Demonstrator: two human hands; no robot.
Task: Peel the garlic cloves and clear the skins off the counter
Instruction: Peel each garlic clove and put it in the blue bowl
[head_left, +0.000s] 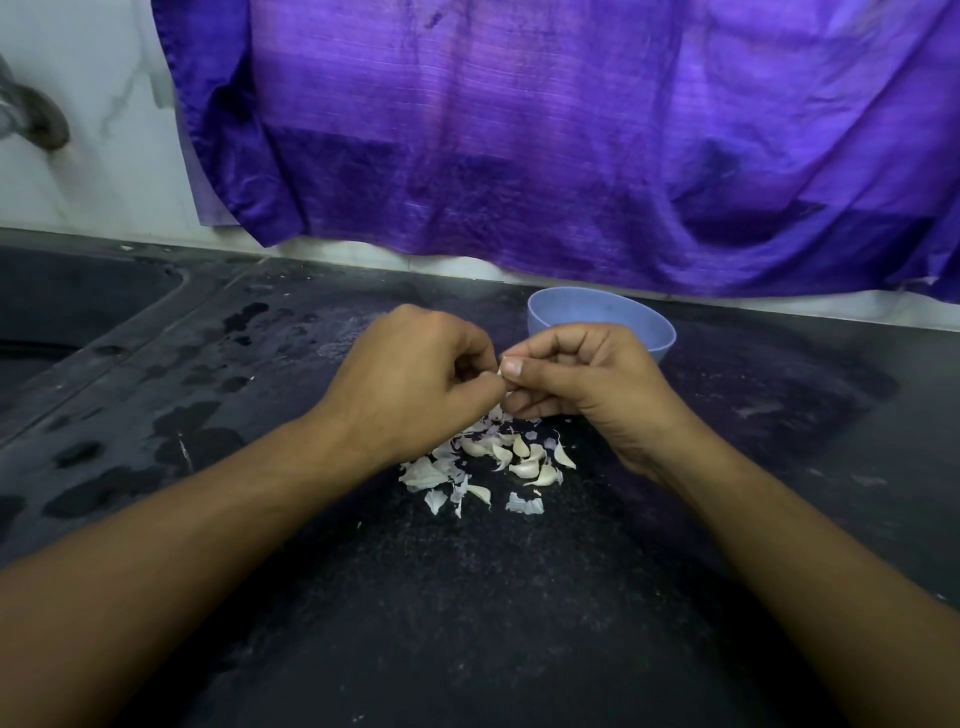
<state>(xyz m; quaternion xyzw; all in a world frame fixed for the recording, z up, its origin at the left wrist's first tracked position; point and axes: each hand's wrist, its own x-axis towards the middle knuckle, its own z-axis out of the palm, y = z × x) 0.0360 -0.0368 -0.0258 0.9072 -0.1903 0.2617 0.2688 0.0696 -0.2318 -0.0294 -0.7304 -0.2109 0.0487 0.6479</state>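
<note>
Both hands meet over the dark counter. My left hand and my right hand pinch one small garlic clove between their fingertips; only a white sliver of it shows. Below the hands lies a pile of several pale garlic cloves. Mixed with them, and spread to their left and front, are thin white and purplish skins. A light blue bowl stands just behind my right hand, and its inside looks bare as far as I can see.
A purple cloth hangs over the white wall behind the counter. A dark sink basin is set in at the far left, with a grey tap above it. Wet patches mark the counter left of the pile.
</note>
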